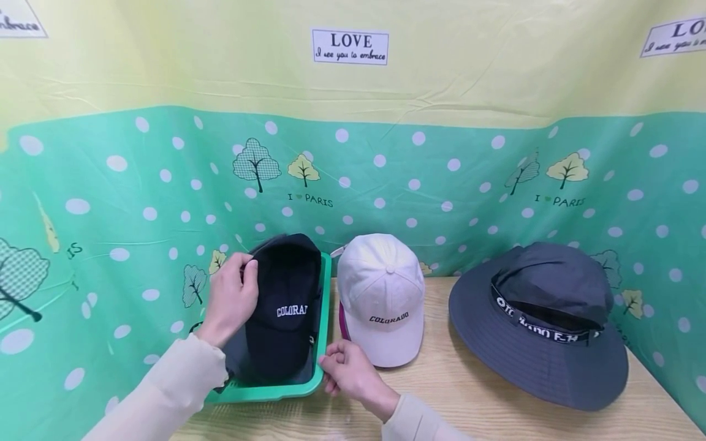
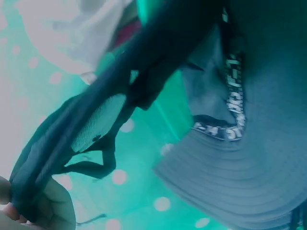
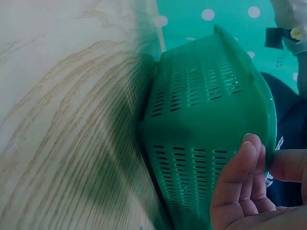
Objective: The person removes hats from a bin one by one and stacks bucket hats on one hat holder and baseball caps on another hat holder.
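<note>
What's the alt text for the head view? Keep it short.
A person's left hand grips the back of a black COLORADO cap lying in a green basket, while the right hand holds the basket's near right corner. Beside it on the wooden table sit a white COLORADO cap and a grey bucket hat.

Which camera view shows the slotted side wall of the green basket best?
The right wrist view: the green basket fills the frame, slots and corner plain, right hand gripping its rim. The head view shows only its rim around the black cap. The left wrist view shows no clear basket wall.
</note>
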{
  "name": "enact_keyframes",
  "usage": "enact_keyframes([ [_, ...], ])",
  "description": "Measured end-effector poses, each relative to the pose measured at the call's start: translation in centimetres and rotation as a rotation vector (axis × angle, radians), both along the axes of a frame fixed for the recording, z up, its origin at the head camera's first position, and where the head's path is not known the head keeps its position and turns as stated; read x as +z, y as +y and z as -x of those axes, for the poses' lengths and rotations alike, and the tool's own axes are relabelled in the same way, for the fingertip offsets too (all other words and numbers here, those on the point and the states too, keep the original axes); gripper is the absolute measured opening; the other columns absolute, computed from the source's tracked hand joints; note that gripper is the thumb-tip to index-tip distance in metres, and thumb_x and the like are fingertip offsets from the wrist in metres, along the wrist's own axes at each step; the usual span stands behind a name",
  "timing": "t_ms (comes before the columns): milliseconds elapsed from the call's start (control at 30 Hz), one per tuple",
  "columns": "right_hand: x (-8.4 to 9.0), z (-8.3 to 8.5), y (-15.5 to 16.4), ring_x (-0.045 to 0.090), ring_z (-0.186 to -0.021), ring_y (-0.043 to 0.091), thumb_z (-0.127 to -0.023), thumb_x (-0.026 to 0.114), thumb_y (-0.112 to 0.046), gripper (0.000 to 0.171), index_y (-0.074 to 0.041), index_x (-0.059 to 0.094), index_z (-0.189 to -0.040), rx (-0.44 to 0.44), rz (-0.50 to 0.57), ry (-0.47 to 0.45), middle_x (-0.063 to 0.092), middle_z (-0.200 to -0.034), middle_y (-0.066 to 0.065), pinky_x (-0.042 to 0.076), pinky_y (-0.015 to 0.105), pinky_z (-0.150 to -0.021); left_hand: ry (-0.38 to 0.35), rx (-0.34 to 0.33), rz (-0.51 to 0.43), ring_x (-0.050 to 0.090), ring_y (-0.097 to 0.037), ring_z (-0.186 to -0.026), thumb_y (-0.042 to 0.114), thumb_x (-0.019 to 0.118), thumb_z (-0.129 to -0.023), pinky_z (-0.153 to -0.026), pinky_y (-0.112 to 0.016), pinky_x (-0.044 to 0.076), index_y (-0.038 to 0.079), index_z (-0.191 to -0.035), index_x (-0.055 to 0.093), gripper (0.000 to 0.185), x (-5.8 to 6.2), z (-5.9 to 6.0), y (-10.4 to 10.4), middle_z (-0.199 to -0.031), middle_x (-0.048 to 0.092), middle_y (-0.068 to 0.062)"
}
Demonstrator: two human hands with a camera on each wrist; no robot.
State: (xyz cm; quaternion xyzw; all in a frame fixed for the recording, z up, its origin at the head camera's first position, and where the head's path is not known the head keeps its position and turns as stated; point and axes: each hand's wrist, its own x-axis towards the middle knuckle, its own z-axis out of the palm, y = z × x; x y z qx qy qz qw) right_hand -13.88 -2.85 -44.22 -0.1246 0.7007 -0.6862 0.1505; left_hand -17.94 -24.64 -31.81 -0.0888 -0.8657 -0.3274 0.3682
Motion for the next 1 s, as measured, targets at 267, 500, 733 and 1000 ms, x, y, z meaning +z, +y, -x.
enact_keyframes([
  [267,0.4,0.4,0.5,0.055,-0.048,0.014,-0.093,0.056,-0.011,0.017,0.003,0.052,-0.103,-0.009,0.024,0.022,0.06,-0.074,0.013,0.051,0.029,-0.046,0.03,-0.06,-0.039,0.049,-0.019,-0.068,0.011,0.047,-0.1,-0.061,-0.024,0.038,-0.001,-0.094,0.058,0.016,1.8,-1.9,1.3,-0.079,0.057,-0.01],
  [500,0.8,0.9,0.7,0.056,-0.055,0.017,-0.098,0.05,-0.013,0.018,0.004,0.055,-0.103,-0.062,0.017,0.071,0.06,-0.082,0.015,0.052,0.034,-0.05,-0.059,-0.117,-0.203,0.046,-0.013,-0.065,0.014,0.046,-0.101,-0.058,-0.021,0.039,-0.002,-0.095,0.056,0.02,4.2,-4.0,1.9,-0.077,0.05,-0.007],
  [733,1.5,1.3,0.2,0.06,-0.059,0.025,-0.102,0.044,-0.018,0.028,0.006,0.058,-0.102,-0.062,0.074,0.109,0.062,-0.085,0.013,0.055,0.044,-0.057,-0.241,-0.225,-0.545,0.043,-0.013,-0.067,0.021,0.044,-0.102,-0.054,-0.021,0.038,-0.003,-0.088,0.052,0.028,5.8,-5.2,2.6,-0.071,0.041,0.001],
  [1000,2.3,0.5,-0.3,0.055,-0.043,0.019,-0.103,0.038,-0.02,0.033,0.0,0.051,-0.082,0.066,0.088,0.061,0.054,-0.054,0.021,0.052,0.05,-0.048,-0.394,-0.335,-0.779,0.049,-0.008,-0.058,0.024,0.044,-0.102,-0.05,-0.018,0.042,0.006,-0.084,0.051,0.026,5.9,-5.5,3.4,-0.068,0.045,0.004],
])
